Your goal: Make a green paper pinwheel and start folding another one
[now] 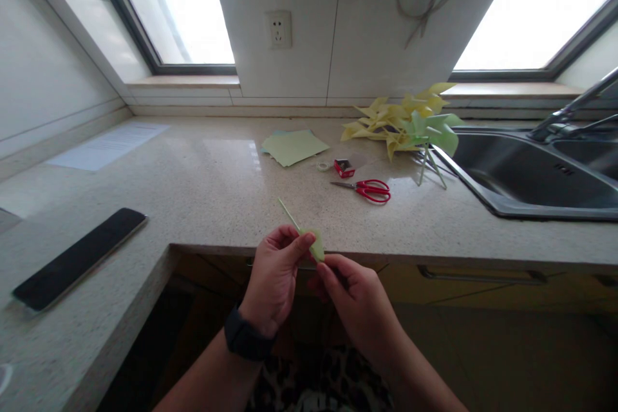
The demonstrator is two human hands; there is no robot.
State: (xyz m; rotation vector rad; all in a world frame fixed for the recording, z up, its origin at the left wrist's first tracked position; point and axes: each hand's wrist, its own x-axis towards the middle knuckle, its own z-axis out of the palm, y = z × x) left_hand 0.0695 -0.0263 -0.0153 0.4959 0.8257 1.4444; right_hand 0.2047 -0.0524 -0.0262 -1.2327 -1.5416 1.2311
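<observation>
Just in front of the counter edge, my left hand (277,273) is closed on a small piece of light green paper (317,246), thumb on top. A thin pale green stick (288,212) sticks out beyond the fingers, up and to the left. My right hand (355,290) pinches the near tip of the same paper between thumb and finger. How the paper and stick are joined is hidden by the fingers. Beyond the hands lie red-handled scissors (371,190), a small red box (344,168) and a roll of tape (323,167).
Several yellow and green paper pinwheels (434,131) lie beside the steel sink (492,209). A stack of coloured paper (294,148) rests at the back of the counter (207,206). To the left are a printed sheet (111,145) and a long black object (82,257).
</observation>
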